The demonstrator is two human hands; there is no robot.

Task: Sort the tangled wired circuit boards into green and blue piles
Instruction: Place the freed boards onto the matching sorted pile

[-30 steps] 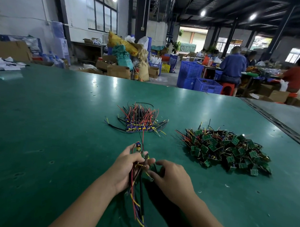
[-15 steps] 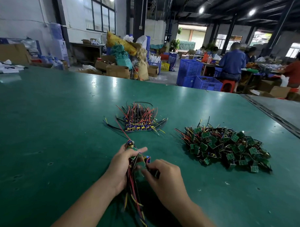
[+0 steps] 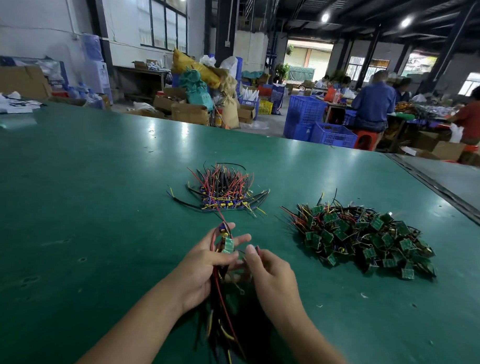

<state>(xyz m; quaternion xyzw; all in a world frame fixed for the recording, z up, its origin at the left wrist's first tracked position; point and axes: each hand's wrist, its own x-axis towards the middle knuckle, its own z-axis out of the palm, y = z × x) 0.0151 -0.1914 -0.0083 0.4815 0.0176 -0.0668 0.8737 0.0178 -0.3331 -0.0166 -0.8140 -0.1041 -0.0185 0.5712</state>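
My left hand (image 3: 200, 265) grips a tangled bunch of wired boards (image 3: 224, 295), with a small green board (image 3: 227, 246) showing at the top and red, black and yellow wires hanging toward me. My right hand (image 3: 271, 278) pinches wires of that bunch just right of the green board. A pile of blue boards (image 3: 225, 193) with upright wires lies straight ahead on the green table (image 3: 83, 203). To the right lies a larger pile of green boards (image 3: 364, 239).
A metal seam (image 3: 437, 186) runs along the table's right side. Beyond the far edge stand cardboard boxes (image 3: 189, 112) and blue crates (image 3: 314, 124). Seated people (image 3: 373, 104) work at the back right. White papers (image 3: 10, 105) lie at the table's far left.
The bunch has turned in my left hand so a green board now shows on top. My right hand has shifted from gripping the bunch's side to pinching wires beside that board.
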